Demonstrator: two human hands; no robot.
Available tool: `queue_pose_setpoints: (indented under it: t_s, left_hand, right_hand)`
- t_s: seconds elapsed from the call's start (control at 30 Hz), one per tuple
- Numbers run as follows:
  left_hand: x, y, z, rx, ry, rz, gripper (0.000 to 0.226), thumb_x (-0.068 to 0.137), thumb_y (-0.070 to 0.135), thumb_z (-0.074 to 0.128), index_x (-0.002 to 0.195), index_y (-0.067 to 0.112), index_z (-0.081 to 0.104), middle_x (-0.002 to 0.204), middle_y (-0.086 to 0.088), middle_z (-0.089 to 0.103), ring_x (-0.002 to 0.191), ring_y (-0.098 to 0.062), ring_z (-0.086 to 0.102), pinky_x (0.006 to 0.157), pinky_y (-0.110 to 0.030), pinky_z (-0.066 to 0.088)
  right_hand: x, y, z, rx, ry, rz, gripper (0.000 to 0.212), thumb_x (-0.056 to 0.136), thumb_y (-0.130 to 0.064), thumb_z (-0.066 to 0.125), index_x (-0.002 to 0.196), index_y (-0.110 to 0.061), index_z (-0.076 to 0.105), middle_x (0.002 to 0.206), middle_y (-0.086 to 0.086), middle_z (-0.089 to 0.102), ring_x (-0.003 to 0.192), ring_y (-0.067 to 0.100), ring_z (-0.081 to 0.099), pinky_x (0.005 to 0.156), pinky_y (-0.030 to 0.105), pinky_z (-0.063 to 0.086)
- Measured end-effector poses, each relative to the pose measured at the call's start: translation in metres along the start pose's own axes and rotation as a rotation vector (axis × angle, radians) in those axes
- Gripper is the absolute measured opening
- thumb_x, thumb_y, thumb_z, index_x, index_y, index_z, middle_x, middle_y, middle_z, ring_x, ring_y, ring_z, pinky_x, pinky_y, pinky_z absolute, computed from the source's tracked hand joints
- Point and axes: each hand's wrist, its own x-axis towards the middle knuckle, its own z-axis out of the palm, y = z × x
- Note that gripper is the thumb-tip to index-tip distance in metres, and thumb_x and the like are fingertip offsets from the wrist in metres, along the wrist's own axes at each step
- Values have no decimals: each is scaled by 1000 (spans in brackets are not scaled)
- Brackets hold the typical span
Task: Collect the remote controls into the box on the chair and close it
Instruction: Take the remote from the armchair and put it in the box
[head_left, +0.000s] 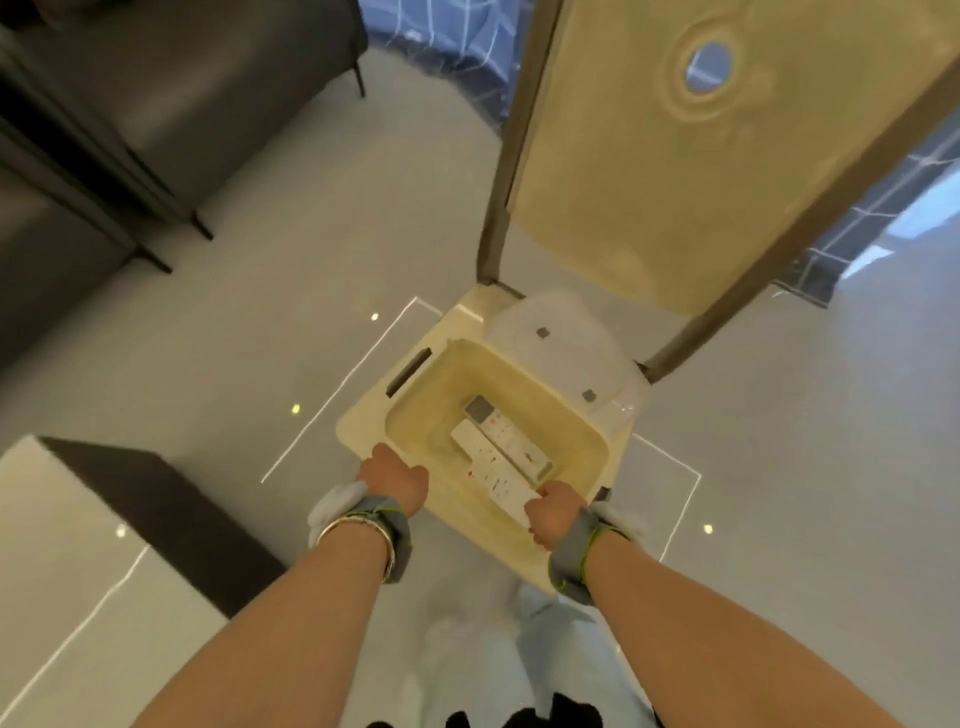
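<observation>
Two remote controls (496, 449) lie side by side inside the open box (415, 415) on the chair (675, 156). Right grip (556, 512) closed on the nearer remote's end; left grip (395, 475) closed on the box rim. Lid (561, 332) rests beyond both grips. Collecting looks nearly done; closing remains.

The cream plastic box (457, 514) held two white rectangular remote controls (498, 457) marked with small red buttons; one carried a grey end panel. The translucent white lid (561, 332) bore two grey square tabs. The glossy floor (260, 312) was pale grey.
</observation>
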Motion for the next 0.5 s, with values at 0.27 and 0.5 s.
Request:
queue_pose_setpoints:
  t_s: [0.27, 0.5]
  left_hand:
    - [39, 20, 28, -194, -11, -257, 50, 93, 24, 48, 132, -3, 34, 132, -21, 52, 117, -37, 55, 84, -37, 44]
    - [53, 15, 42, -278, 5, -306, 51, 91, 22, 45, 134, -1, 31, 118, -20, 60, 86, -32, 57, 68, -33, 40]
  right_hand:
    - [61, -12, 30, -135, -153, 113, 15, 90, -5, 44, 105, -4, 48, 99, 15, 46, 88, 26, 45, 88, 41, 46]
    - [68, -26, 34, -290, -186, 92, 6, 93, -7, 43, 92, -3, 39, 97, 15, 45, 86, 27, 44, 87, 40, 46]
